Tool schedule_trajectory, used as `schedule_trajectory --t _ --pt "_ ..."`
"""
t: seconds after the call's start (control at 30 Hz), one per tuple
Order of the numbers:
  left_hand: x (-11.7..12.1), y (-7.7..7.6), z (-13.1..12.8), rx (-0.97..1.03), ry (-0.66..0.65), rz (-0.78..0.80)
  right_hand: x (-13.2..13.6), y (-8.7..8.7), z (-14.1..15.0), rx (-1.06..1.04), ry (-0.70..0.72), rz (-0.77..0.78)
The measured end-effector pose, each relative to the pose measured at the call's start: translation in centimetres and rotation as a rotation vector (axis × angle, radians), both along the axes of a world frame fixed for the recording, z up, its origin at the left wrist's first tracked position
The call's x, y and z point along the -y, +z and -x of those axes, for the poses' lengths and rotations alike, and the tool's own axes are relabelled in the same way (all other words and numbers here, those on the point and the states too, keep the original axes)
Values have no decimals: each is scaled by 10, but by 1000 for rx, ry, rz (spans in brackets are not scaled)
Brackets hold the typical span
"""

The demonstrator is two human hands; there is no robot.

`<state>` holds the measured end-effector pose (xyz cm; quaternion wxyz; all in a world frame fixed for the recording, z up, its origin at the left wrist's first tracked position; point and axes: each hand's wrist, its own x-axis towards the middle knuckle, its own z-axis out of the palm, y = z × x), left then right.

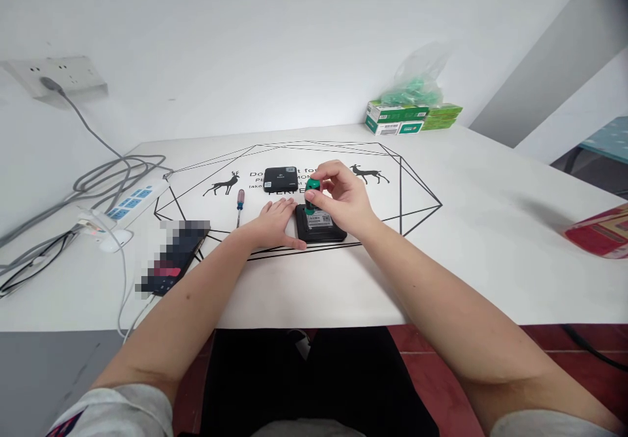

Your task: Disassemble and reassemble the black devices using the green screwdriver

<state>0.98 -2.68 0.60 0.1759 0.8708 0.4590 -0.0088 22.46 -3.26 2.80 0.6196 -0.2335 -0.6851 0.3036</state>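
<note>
One green screwdriver is pinched by right fingers over one of two black boxes, left fingers spread beside it.

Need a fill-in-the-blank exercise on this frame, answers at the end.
The right hand holds a tool whose top end is coloured ____.
The device below it is coloured ____.
In this view, a loose screwdriver lies to the ____ of the left hand.
Visible deer printed on the tabletop number ____.

Missing words: green; black; left; two.

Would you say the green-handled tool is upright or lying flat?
Roughly upright: its green handle stands on end in the right hand.
</note>
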Motion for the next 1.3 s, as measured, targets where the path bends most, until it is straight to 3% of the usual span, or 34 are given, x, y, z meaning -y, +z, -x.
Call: schedule_trajectory --t 0.13,0.27,0.4,0.7,1.07,1.3 --pt "1 1 0 24 -8 3 3 -1 1 3 67 83" --pt "3 0 1 48 11 2 7 -2 2 46 106 58" --pt "2 -2 1 43 1 -18 6 -3 2 109 54 17" --pt "3 -4 -5 71 1 -23 -15 -4 -10 -69 -183 1" --pt "12 -6 -9 98 -81 -58 -16 -14 -7 58 -194 -13" --pt "13 -3 -9 46 -71 13 -8 -6 -10 146 -218 -107"
